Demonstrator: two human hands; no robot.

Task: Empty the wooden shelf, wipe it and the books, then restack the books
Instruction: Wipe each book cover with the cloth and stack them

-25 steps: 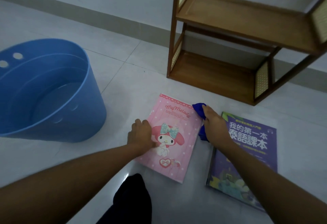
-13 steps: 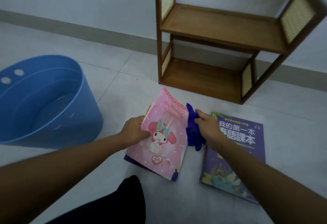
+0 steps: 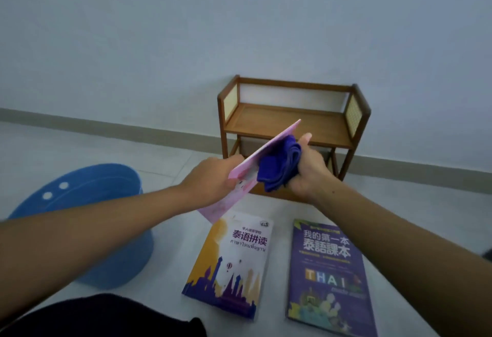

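Observation:
My left hand [image 3: 213, 179] grips the pink book [image 3: 266, 147] by its left edge and holds it tilted up in the air, in front of the wooden shelf [image 3: 290, 121]. My right hand [image 3: 306, 171] clutches a bunched blue cloth [image 3: 279, 169] against the book's cover. The shelf stands bare against the wall. On the floor below lie a white and yellow book [image 3: 234, 265] and, to its right, a purple book [image 3: 327, 275], both flat with covers up.
A blue plastic tub [image 3: 87, 203] stands on the floor at the left, partly behind my left forearm. My dark-clothed knee [image 3: 106, 315] fills the bottom left. Pale tiled floor [image 3: 412, 217] spreads to the right of the shelf.
My left hand has lifted the pink book off the floor and tilted it up. The white and yellow book beneath it now shows. My right hand rose with the cloth against the cover.

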